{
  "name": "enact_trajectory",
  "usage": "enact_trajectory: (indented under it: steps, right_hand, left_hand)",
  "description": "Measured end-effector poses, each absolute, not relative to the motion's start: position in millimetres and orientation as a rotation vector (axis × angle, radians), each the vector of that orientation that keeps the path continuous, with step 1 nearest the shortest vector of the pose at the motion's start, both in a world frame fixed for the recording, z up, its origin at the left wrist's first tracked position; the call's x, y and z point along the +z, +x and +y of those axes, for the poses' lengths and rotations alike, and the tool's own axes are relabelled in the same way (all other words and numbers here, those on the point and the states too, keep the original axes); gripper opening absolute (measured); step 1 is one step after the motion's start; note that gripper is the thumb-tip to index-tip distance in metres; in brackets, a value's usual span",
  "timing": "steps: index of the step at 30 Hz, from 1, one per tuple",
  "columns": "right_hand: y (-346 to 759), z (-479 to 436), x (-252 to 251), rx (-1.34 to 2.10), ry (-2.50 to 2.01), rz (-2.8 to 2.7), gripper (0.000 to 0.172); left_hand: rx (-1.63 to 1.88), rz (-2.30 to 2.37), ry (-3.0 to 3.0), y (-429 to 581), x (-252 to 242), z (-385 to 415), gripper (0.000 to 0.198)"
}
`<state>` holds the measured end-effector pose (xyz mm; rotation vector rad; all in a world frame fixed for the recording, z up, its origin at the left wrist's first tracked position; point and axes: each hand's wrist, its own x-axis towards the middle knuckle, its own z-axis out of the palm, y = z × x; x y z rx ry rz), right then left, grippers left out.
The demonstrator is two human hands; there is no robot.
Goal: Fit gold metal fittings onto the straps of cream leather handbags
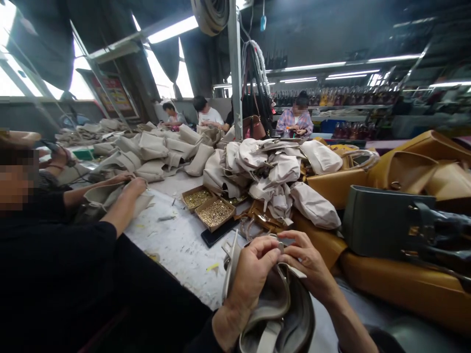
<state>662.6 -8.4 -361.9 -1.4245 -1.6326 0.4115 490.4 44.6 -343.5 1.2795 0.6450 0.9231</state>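
Note:
A light grey-beige handbag [267, 311] stands with its mouth towards me at the table's near edge. My left hand [253, 267] is closed, thumb and fingers pinching a strap piece at the bag's upper rim. From the other side my right hand [307, 257] grips the same small tab with thumb and fingertips. The fingertips of both hands nearly meet there, and they partly hide what is between them. A pale strap end [271, 336] hangs at the bag's near side. Beyond my hands, two cardboard boxes hold small gold-coloured metal pieces, a nearer box [215, 229] and a farther box [187, 206].
A dark phone-like slab [213, 239] lies beside the boxes. White-wrapped bags [272, 162] are heaped beyond. Mustard bags [401, 279] and a dark green bag [382, 223] crowd the right. At left, a co-worker's hands [134, 186] handle another bag. A metal post [234, 73] rises mid-table.

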Motion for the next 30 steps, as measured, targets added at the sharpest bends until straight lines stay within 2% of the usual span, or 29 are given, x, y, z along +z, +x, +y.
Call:
enact_trajectory:
  steps: [6, 14, 20, 22, 25, 30]
  right_hand:
    - [657, -4, -355, 0.373, -1.441, -1.674, 0.045]
    - [656, -8, -358, 0.331, -1.453, -1.721, 0.047]
    - [670, -14, -362, 0.313, -1.407, -1.924, 0.031]
    - [683, -13, -350, 0.341, -1.427, -1.993, 0.024]
    - [697, 5, -317, 0.353, -1.429, -1.992, 0.027]
    - [665, 96, -273, 0.245, -1.485, -2.1, 0.028]
  left_hand:
    - [0.918, 0.701, 1.23, 492, -342, 42, 0.018]
    - [0.971, 0.891, 1.455, 486, -335, 39, 0.016]
    - [0.884, 0.837, 1.26, 488, -345, 33, 0.012]
    - [0.878, 0.827, 1.128, 489, -348, 33, 0.018]
    - [0.934, 0.754, 0.966, 492, -347, 36, 0.019]
    - [0.939, 0.704, 0.842, 494, -358, 43, 0.018]
